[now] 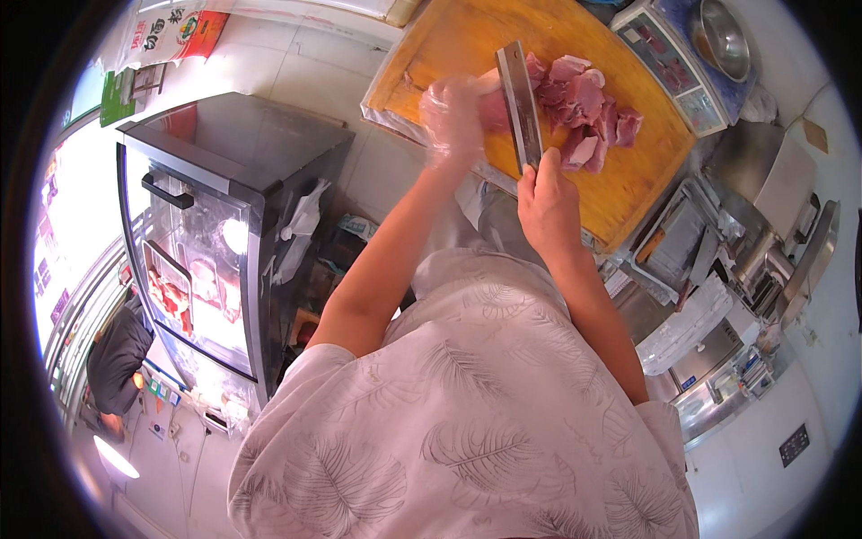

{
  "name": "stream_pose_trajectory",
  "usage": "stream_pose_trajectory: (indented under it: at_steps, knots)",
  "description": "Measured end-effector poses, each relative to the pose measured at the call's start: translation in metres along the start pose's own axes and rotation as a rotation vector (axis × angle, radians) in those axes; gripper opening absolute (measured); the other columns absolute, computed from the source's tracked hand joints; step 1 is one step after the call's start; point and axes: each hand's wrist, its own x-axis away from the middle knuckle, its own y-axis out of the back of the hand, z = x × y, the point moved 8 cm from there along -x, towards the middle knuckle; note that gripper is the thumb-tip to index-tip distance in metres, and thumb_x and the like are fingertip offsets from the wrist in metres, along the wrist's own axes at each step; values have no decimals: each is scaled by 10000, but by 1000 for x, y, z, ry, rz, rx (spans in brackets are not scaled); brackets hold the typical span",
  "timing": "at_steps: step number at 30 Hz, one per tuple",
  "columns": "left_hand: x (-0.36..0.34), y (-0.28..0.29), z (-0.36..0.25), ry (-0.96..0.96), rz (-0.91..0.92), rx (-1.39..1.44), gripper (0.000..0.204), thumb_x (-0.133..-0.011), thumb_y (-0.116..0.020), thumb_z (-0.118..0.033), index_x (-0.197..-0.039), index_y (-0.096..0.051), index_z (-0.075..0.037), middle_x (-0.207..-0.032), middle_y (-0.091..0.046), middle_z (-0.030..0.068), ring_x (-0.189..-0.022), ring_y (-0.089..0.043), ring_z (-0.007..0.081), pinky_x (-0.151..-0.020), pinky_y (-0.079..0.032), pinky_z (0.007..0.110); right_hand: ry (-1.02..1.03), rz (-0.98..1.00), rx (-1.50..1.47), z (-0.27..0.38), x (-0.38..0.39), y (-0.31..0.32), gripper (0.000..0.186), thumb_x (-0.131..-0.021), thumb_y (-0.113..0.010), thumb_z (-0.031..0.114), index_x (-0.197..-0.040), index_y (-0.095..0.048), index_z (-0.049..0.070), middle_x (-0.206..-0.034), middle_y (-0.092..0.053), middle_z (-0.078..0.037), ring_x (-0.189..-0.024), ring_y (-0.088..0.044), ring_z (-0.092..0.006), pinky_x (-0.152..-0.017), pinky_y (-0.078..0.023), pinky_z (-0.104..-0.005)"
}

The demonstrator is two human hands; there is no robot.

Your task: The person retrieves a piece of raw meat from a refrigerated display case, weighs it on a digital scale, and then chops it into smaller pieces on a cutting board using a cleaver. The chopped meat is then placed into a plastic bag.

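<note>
Well to the left of the yellow chopping board, a person in dark clothing shows beyond the fridge. Nearer the board, yet apart from its left edge, stands the grey-framed glass-door fridge, lit inside, with red meat behind the glass. Over the board's left part is the left hand in a clear plastic glove, against a larger piece of pink meat; blur hides its fingertips, so I cannot tell whether they grip. Just beside that piece, around the board's middle, is a cleaver, its blade pointing toward the board's far edge. The right hand, bare, is clamped around its handle over the board's near part. Right of the blade, still on the board, cut meat chunks lie in a loose heap. Just past the board's right side sits a scale carrying a round metal bowl; nearer the wearer on that side are metal trays.
</note>
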Motion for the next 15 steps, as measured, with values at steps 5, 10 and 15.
stream_pose_trajectory:
  at_steps: [5, 10, 15]
  knots:
    - [-3, -2, -4, -84, 49, -86, 180, -951, -711, -25, -1116, -643, -45, -1088, -682, 182, -1010, -625, 426, -883, -506, 515, -104, 114, 5, 5, 0, 2, 317, -1038, -599, 58, -1259, -461, -123, -811, -649, -288, -767, -679, -494, -636, -513, -564]
    - [-4, -4, -6, -63, 147, -2, 246, -916, -722, -35, -1151, -652, -51, -1133, -661, 204, -1017, -624, 443, -882, -507, 522, -107, 115, 67, 1, -5, -22, 357, -1021, -600, 49, -1279, -438, -136, -840, -671, -289, -774, -696, -489, -650, -543, -555]
    - [-3, -7, -8, -80, 183, -22, 269, -917, -731, -61, -1175, -655, -60, -1149, -651, 210, -1014, -626, 451, -865, -514, 530, -125, 139, 80, -16, -23, -54, 512, -988, -628, 54, -1378, -390, -178, -882, -692, -311, -802, -713, -494, -670, -561, -562]
